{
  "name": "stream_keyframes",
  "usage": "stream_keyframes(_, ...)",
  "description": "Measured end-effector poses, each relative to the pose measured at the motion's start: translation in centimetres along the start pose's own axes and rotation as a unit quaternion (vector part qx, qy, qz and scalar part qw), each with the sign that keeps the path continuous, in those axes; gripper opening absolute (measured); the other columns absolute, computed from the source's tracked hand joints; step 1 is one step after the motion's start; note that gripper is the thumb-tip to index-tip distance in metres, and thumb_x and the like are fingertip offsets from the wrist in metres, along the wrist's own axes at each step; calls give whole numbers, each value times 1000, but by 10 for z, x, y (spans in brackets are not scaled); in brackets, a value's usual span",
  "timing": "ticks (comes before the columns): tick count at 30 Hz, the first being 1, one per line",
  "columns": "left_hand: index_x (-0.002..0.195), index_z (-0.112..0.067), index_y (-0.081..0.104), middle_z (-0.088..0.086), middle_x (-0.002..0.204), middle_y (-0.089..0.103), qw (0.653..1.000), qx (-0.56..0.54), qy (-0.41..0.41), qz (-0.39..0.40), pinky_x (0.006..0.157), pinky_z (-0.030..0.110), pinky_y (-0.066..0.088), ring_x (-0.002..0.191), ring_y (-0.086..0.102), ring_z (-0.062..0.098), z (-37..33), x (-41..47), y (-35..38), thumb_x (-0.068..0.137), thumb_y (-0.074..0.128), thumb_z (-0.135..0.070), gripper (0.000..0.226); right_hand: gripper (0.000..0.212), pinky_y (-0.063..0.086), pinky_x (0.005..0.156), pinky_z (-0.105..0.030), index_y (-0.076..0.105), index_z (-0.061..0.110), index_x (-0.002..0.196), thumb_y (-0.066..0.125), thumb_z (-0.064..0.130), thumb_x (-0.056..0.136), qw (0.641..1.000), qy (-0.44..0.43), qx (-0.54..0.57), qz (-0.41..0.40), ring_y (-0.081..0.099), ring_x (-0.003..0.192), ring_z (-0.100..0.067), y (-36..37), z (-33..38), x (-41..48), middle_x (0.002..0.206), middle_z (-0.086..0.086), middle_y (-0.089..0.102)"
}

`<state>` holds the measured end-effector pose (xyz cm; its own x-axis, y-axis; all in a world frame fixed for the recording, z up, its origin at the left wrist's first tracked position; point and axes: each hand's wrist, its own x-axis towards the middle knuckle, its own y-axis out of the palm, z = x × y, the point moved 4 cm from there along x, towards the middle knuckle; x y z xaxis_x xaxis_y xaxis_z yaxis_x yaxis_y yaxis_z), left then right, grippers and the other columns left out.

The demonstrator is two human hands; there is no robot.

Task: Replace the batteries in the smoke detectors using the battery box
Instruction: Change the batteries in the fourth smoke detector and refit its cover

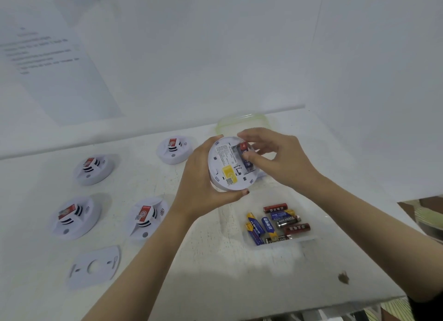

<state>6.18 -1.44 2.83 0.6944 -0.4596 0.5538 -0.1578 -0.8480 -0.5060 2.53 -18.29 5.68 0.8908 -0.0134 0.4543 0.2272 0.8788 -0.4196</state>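
My left hand [199,176] grips a white round smoke detector [227,169], held above the table with its back facing me. Its battery bay is open, and a red battery [244,146] and a dark one sit in it. My right hand [275,157] has its thumb and fingers curled on those batteries. Below, a clear plastic battery box [309,239] holds several red, blue and black batteries [275,222].
Several more white smoke detectors [93,168] [175,149] [74,216] [146,216] lie on the white table [215,272] to the left. A loose white mounting plate [94,266] lies at front left. The box's clear lid [242,123] lies behind my hands. A wall stands close behind.
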Motion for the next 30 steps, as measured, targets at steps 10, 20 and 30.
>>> stream_keyframes(10,131,-36,35,-21,124,50,1000,11,25,-1,99,37,47,117,52,6,-5,-4,-8,54,83,-45,91,23,55,70,-17,68,16,108,58,9,88,999,-37,-10,24,64,86,-4,8,3,-3,101,15,63)
stream_keyframes(20,130,-39,33,-14,124,49,999,27,18,-12,99,43,46,118,50,9,2,0,-11,55,82,-47,90,23,46,98,-28,70,8,108,55,12,92,982,-91,-147,81,56,118,-11,13,1,5,135,-5,54)
stream_keyframes(30,126,-36,42,-7,121,54,999,7,-8,-48,97,46,46,115,53,19,12,4,-11,53,84,-45,85,30,47,94,-22,76,2,78,53,16,91,986,-78,-123,84,58,114,-7,22,-1,21,129,-7,59)
